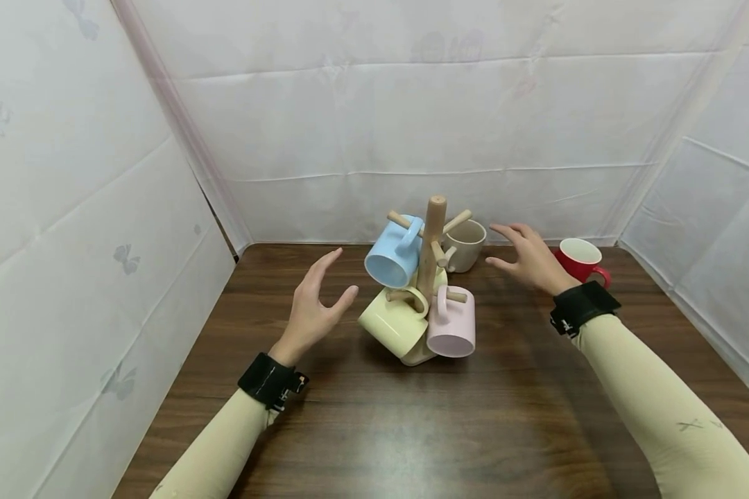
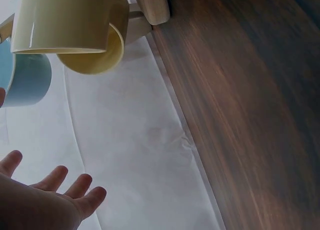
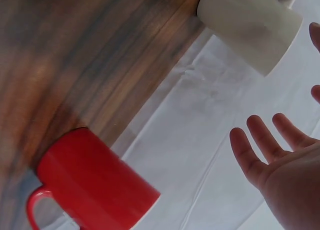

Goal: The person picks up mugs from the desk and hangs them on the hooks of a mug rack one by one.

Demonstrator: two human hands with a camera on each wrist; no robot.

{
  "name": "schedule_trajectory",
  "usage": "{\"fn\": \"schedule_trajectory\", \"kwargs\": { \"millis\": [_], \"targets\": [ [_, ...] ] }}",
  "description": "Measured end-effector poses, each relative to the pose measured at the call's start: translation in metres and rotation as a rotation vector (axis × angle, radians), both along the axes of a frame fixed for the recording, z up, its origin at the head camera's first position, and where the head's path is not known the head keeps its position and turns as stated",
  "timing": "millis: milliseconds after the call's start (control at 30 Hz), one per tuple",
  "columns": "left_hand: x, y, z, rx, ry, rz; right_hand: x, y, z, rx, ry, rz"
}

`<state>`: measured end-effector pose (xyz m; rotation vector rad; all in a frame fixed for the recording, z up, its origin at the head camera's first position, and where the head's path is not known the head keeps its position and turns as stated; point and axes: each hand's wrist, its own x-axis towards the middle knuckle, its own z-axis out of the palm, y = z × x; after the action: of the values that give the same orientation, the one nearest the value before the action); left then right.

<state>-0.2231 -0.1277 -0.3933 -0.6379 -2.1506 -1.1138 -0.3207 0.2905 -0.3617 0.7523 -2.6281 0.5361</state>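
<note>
A wooden mug tree (image 1: 435, 225) stands mid-table with mugs on its pegs. A blue mug (image 1: 394, 253) hangs upper left, a pale yellow mug (image 1: 392, 324) below it, and a pink mug (image 1: 454, 333) lower right. Behind the post hangs a second yellow mug (image 2: 92, 62), mostly hidden in the head view. My left hand (image 1: 312, 312) is held left of the tree, fingers spread and holding nothing. My right hand (image 1: 530, 260) hovers with relaxed fingers between a beige mug (image 1: 467, 244) and a red mug (image 1: 579, 260), touching neither. Both of these stand upright on the table.
The dark wooden table (image 1: 381, 423) runs back to a white cloth wall (image 1: 362, 138). More white cloth closes in the left side (image 1: 100, 277) and the right side (image 1: 711, 208). Two bare upper pegs of the tree point outward, one toward the beige mug.
</note>
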Motion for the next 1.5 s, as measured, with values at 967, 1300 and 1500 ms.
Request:
{"fn": "schedule_trajectory", "kwargs": {
  "millis": [967,1300,1500],
  "targets": [
    [0.025,-0.018,-0.027,-0.151,-0.222,0.117,-0.049,-0.029,0.006,0.232,-0.215,0.067],
    [0.030,-0.019,-0.029,-0.166,-0.208,0.126,-0.059,-0.048,0.009,0.272,-0.254,0.151],
    [0.031,-0.016,-0.030,-0.167,-0.194,0.121,-0.061,-0.048,0.012,0.324,-0.284,0.163]
  ]
}}
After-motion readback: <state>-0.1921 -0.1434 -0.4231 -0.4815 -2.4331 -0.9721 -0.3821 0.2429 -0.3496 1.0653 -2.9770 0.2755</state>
